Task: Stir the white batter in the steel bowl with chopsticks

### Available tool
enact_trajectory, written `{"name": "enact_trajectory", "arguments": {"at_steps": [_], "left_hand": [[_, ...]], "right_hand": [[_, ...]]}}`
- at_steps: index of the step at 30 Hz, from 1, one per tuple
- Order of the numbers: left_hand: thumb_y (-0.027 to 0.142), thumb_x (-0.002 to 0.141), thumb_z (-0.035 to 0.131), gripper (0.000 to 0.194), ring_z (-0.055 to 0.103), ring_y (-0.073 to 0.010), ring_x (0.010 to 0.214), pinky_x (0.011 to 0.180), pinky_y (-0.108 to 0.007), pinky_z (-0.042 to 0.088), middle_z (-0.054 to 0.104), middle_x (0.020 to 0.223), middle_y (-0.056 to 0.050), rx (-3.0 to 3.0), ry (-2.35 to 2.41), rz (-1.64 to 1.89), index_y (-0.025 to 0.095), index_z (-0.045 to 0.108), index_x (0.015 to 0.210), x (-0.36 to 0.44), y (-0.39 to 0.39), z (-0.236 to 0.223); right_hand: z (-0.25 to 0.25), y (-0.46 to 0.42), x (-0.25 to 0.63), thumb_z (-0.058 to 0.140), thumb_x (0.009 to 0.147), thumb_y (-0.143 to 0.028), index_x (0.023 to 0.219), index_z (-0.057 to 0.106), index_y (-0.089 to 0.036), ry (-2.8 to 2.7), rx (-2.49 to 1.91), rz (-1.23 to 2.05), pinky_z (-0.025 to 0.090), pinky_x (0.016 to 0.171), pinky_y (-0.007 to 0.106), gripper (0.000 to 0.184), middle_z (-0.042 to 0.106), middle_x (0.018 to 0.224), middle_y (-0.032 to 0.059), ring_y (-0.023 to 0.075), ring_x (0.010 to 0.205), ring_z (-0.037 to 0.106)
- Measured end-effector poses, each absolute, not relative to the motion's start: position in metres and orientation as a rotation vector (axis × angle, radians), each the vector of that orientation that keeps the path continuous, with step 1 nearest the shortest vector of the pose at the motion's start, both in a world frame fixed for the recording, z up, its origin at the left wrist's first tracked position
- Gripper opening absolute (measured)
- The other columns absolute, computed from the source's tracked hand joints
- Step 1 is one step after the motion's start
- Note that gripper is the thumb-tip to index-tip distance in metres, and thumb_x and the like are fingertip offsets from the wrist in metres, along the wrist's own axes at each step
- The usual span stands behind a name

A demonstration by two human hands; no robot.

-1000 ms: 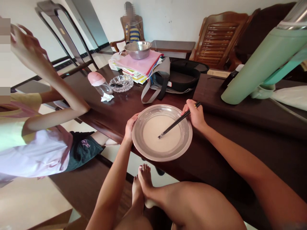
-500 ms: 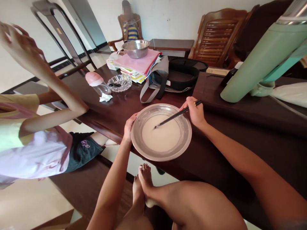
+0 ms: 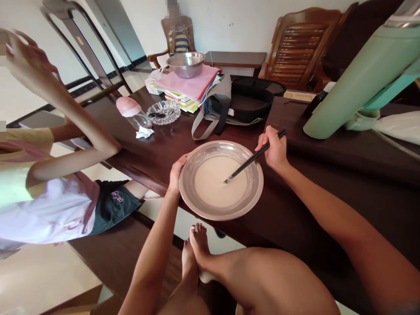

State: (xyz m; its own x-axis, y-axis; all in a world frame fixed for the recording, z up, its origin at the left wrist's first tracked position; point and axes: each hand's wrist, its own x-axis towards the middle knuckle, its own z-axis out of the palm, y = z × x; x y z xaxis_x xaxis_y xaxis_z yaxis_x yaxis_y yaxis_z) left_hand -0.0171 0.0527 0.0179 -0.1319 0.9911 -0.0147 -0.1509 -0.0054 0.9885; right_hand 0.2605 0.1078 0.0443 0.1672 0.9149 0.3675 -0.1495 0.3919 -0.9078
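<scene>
A wide steel basin [image 3: 193, 201] of pale white batter [image 3: 213, 183] sits at the near edge of the dark wooden table [image 3: 295, 210]. My left hand [image 3: 176, 173] grips the basin's left rim, fingers curled over it. My right hand [image 3: 274, 148] is closed on a pair of black chopsticks [image 3: 252, 158] at the basin's right side. The chopstick tips dip into the batter right of its middle.
Another person sits at the left with an arm [image 3: 65, 109] on the table. Behind the basin stand a pink-capped bottle [image 3: 134, 113], a glass ashtray [image 3: 164, 112], a grey bag [image 3: 229, 105], books under a steel bowl [image 3: 186, 64] and a green flask [image 3: 361, 78]. My bare legs [image 3: 262, 280] are below.
The chopstick tips swept around in the batter, from its middle to the upper left, then to the right side. My right hand shifted slightly right. The basin and left hand stayed put.
</scene>
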Motion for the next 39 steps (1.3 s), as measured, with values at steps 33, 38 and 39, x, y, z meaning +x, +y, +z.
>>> {"name": "enact_trajectory", "arguments": {"at_steps": [33,38,39], "left_hand": [[0.042,0.081,0.049,0.037,0.064,-0.0251,0.099,0.088,-0.035,0.048,0.072,0.102,-0.004,1.033,1.206,1.335,0.019,0.068,0.102,-0.015,0.052,0.020],[0.039,0.080,0.049,0.034,0.064,-0.0250,0.101,0.090,-0.035,0.047,0.072,0.101,-0.004,1.018,1.195,1.347,0.019,0.068,0.100,-0.016,0.052,0.021],[0.039,0.080,0.050,0.033,0.064,-0.0248,0.100,0.090,-0.035,0.047,0.072,0.100,-0.004,1.009,1.184,1.348,0.019,0.068,0.100,-0.016,0.052,0.021]], "right_hand": [[0.050,0.107,0.263,0.058,0.078,-0.061,0.079,0.046,-0.023,-1.255,-0.777,1.214,0.019,0.030,0.019,0.040,0.060,0.048,-0.0050,0.0063,0.033,0.040],[0.054,0.108,0.262,0.061,0.076,-0.061,0.073,0.045,-0.023,-1.203,-0.760,1.152,0.025,0.031,0.020,0.042,0.063,0.053,-0.0041,0.0059,0.033,0.042],[0.054,0.109,0.263,0.061,0.076,-0.060,0.071,0.044,-0.023,-1.161,-0.774,1.103,0.024,0.030,0.019,0.042,0.061,0.050,-0.0047,0.0061,0.033,0.043]]}}
